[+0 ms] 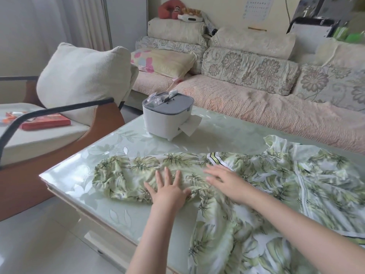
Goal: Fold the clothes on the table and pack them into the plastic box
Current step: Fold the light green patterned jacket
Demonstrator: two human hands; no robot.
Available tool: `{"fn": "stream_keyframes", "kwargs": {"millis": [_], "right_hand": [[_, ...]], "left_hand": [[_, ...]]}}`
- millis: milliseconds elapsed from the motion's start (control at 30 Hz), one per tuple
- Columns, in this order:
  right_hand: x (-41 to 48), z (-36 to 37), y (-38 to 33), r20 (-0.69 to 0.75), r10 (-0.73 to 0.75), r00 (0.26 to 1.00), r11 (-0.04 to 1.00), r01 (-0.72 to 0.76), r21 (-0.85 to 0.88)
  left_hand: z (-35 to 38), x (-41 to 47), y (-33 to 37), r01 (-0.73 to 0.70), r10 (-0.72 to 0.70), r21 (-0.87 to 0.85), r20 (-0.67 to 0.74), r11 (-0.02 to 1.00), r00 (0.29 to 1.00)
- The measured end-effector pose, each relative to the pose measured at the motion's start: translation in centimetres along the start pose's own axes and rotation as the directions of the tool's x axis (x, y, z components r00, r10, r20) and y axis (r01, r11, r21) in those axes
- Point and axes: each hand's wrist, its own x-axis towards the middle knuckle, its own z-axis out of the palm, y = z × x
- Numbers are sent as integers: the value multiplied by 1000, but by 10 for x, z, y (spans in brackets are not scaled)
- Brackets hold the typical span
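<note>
Beyond garment (126,171), white box (165,121) (grey lid)

Green leaf-print garment (256,184), white box (167,119)

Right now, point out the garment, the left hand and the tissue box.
garment (316,171): head view, spread body cloth.
left hand (169,191): head view, back of hand.
tissue box (164,121): head view, white front wall.

A long sofa (256,107) in a pinkish textured cover runs along the cream wall (223,14), with floral cushions (250,68) lined against its back. To the left stands an armchair (23,190) with a brown wooden frame and a plump off-white cushion (83,76). Pale curtains (83,20) hang behind it in soft daylight. The glossy coffee table (122,210) has a pale green, leaf-patterned top, and the floor (39,244) is light tile.
</note>
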Motion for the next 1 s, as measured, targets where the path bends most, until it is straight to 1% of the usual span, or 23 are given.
{"fn": "stream_keyframes", "kwargs": {"millis": [67,133,167,200,233,300,367,433,467,533,567,600,667,700,767,800,933,967,1000], "right_hand": [[17,-2,3,43,41,998,996,-38,-83],[31,3,11,100,112,989,976,-90,-200],[34,6,16,131,140,981,961,-103,-256],[37,10,20,150,152,977,955,-106,-278],[38,13,22,147,143,979,959,-101,-263],[38,15,26,76,115,990,977,-99,-188],[39,11,32,-29,107,994,982,-110,-151],[40,3,44,-147,130,981,984,-145,-100],[41,-5,48,-233,155,960,986,-165,-25],[45,-24,58,-400,250,882,966,-200,164],[50,-35,65,-429,305,850,949,-233,214],[56,-45,74,-411,354,840,933,-289,213],[71,-62,92,-287,430,856,903,-416,113],[76,-66,98,-215,456,864,889,-454,60],[84,-70,105,-119,461,880,885,-465,-14],[87,-70,107,-113,444,889,892,-451,-42],[95,-64,113,-225,362,905,926,-376,-20],[98,-62,113,-284,349,893,932,-363,3],[101,-62,113,-363,345,866,935,-351,52]], "left_hand": [[-6,1,0,0,0,-10,33,1000,999],[-8,1,-2,17,-17,1,51,1000,999],[-9,0,-3,38,-38,9,45,999,998],[-9,1,-3,63,-63,14,27,998,998],[-9,1,-2,83,-84,14,5,996,996],[-9,0,7,73,-72,7,-53,997,996],[-10,-3,24,-34,33,-5,-124,999,992],[-8,-8,46,-164,158,-36,-139,986,978],[-5,-12,56,-205,199,-39,-116,978,973],[3,-18,71,-249,249,-4,-53,968,967],[8,-20,77,-267,267,15,-33,964,963],[11,-23,83,-285,286,35,-23,958,958],[14,-28,94,-336,339,90,-26,938,940],[15,-29,100,-361,366,113,-22,926,930],[19,-29,111,-402,404,112,5,909,915],[21,-28,115,-411,411,101,25,906,911],[30,-23,126,-375,366,89,106,923,925],[32,-22,128,-365,354,95,113,926,928],[34,-22,129,-354,343,93,115,930,932]]}}
